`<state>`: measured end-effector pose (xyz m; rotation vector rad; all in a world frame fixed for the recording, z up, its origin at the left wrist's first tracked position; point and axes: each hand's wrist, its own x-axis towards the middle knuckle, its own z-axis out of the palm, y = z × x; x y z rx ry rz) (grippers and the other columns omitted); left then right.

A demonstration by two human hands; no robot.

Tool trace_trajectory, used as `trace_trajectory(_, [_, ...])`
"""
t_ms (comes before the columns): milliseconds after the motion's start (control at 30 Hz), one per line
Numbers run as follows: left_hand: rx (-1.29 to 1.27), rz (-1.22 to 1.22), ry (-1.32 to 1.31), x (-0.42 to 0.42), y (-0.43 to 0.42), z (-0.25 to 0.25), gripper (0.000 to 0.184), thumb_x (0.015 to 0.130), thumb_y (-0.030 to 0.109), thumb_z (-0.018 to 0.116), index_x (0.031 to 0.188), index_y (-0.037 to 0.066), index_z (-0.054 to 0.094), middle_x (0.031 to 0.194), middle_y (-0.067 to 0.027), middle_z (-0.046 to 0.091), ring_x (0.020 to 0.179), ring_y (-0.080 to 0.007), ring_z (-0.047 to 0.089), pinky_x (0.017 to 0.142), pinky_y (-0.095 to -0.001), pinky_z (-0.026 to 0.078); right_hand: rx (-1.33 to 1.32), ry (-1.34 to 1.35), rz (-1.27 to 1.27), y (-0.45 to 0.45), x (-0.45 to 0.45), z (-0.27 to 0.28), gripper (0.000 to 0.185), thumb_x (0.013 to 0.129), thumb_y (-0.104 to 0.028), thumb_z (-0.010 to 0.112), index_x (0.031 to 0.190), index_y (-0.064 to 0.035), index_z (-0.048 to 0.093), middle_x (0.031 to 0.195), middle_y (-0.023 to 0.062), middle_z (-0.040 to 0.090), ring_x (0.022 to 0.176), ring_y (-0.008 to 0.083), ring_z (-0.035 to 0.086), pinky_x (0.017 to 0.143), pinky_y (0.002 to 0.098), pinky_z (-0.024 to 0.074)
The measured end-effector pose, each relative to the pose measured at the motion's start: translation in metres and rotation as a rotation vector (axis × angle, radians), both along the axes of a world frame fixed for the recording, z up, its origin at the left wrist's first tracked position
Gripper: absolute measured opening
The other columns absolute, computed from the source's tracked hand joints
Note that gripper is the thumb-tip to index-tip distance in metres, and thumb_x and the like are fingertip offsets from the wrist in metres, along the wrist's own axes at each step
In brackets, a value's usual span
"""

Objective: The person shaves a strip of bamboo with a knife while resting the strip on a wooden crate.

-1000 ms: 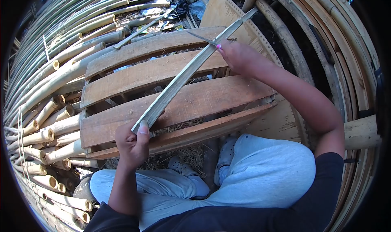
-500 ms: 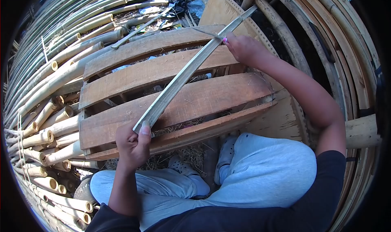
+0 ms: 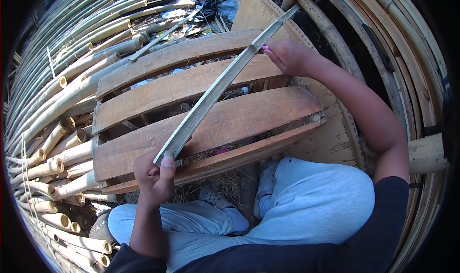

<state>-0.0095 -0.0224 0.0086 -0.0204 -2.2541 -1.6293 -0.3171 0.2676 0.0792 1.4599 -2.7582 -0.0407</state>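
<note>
A long split bamboo strip (image 3: 211, 96) runs slantwise over a slatted wooden bench (image 3: 211, 125), from lower left to upper right. My left hand (image 3: 155, 176) is closed around the strip's near end, thumb pressed on top. Close to the far end, my right hand (image 3: 293, 57) is closed around the handle of a thin knife, mostly hidden in the fist. A small pink spot shows at its fingers. The knife's blade (image 3: 254, 45) lies across the strip and is seen nearly edge-on.
Stacked bamboo poles (image 3: 62, 165) fill the left side. A flat metal-looking tool (image 3: 158, 40) lies behind the bench. Long wooden strips (image 3: 407, 71) curve along the right, beside a plywood sheet (image 3: 330, 134). Plastic litter (image 3: 208, 9) lies at the back. My bent legs (image 3: 311, 196) are close in front.
The blade, earlier showing as a thin line out to the left of the strip, now appears much shorter. My left hand and the strip's near end have shifted slightly left and down.
</note>
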Motion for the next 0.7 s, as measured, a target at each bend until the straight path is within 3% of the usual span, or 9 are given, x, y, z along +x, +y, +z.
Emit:
trace_trajectory(133, [-0.059,-0.009,0.005,0.0,0.001,-0.003,0.034,0.097,0.019,0.056,0.111,-0.009,0.068,0.066,-0.004,0.053,0.059,-0.0105,0.047,0.056,-0.0266,0.039,-0.113,0.001,-0.29,-0.008,0.008,-0.016,0.026,0.106,-0.023,0.043,0.101,0.0004,0.053,0.074,0.0242,0.063,0.074,0.0442,0.063,0.069,0.0515,0.0504])
trace_trajectory(200, [0.014,0.006,0.003,-0.001,0.001,-0.003,0.034,0.097,0.019,0.056,0.111,-0.009,0.068,0.065,-0.0043,0.053,0.058,-0.011,0.047,0.055,-0.0267,0.038,-0.054,-0.054,-0.211,-0.024,0.035,-0.01,0.026,0.106,-0.023,0.044,0.102,0.0004,0.053,0.074,0.0235,0.064,0.072,0.0435,0.064,0.066,0.0507,0.0511])
trace_trajectory(267, [0.08,0.014,-0.005,-0.003,0.0,-0.005,0.034,0.097,0.019,0.056,0.111,-0.01,0.068,0.064,-0.0046,0.053,0.057,-0.0114,0.047,0.055,-0.0268,0.038,-0.216,-0.018,0.23,-0.025,0.041,-0.017,0.027,0.107,-0.024,0.042,0.102,0.0004,0.053,0.072,0.0226,0.064,0.069,0.0431,0.064,0.064,0.0506,0.0515])
trace_trajectory(400, [-0.013,0.018,0.017,-0.001,0.0,-0.003,0.034,0.097,0.019,0.055,0.112,-0.009,0.068,0.063,-0.0034,0.054,0.057,-0.01,0.047,0.055,-0.0261,0.037,-0.081,-0.011,-0.095,-0.005,-0.005,-0.013,0.023,0.106,-0.023,0.045,0.1,-0.001,0.05,0.066,0.0202,0.06,0.065,0.0425,0.062,0.062,0.051,0.0498])
trace_trajectory(433, [-0.023,0.014,-0.044,-0.001,0.0,0.0,0.033,0.098,0.018,0.054,0.112,-0.008,0.068,0.064,-0.0031,0.055,0.058,-0.0094,0.047,0.055,-0.0258,0.037,-0.192,-0.022,-0.079,-0.014,0.009,-0.015,0.02,0.105,-0.021,0.047,0.099,-0.0019,0.049,0.065,0.0198,0.059,0.065,0.0422,0.062,0.062,0.0515,0.049])
trace_trajectory(533, [0.066,0.018,-0.001,-0.002,-0.002,-0.007,0.033,0.099,0.019,0.054,0.112,-0.008,0.068,0.064,-0.002,0.054,0.059,-0.0082,0.046,0.056,-0.0255,0.037,-0.195,-0.181,0.178,-0.034,0.063,-0.01,0.026,0.105,-0.024,0.047,0.097,-0.0007,0.051,0.072,0.0224,0.064,0.07,0.0424,0.065,0.066,0.0498,0.0509])
trace_trajectory(600, [0.039,0.033,0.011,-0.005,0.004,-0.001,0.033,0.099,0.019,0.053,0.112,-0.008,0.068,0.064,-0.0013,0.053,0.059,-0.0076,0.045,0.055,-0.0253,0.036,-0.149,-0.212,0.203,-0.029,0.057,-0.012,0.026,0.105,-0.026,0.049,0.097,-0.0007,0.05,0.071,0.0219,0.064,0.07,0.042,0.065,0.065,0.051,0.0503])
trace_trajectory(667, [0.022,0.051,0.016,-0.002,0.002,0.004,0.034,0.099,0.019,0.053,0.112,-0.008,0.068,0.065,-0.0006,0.053,0.059,-0.0071,0.044,0.055,-0.0251,0.034,-0.199,-0.039,0.237,-0.014,0.022,-0.026,0.027,0.104,-0.027,0.049,0.097,-0.0008,0.051,0.069,0.0217,0.063,0.068,0.0418,0.065,0.065,0.0519,0.0503])
trace_trajectory(700, [0.008,0.056,-0.121,0.0,-0.002,0.006,0.04,0.1,0.024,0.051,0.116,-0.01,0.066,0.089,-0.0117,0.062,0.069,-0.0102,0.054,0.063,-0.0251,0.041,-0.172,0.024,0.109,-0.018,0.024,-0.023,0.027,0.105,-0.027,0.049,0.097,-0.001,0.052,0.069,0.0219,0.064,0.066,0.0416,0.065,0.064,0.0521,0.051])
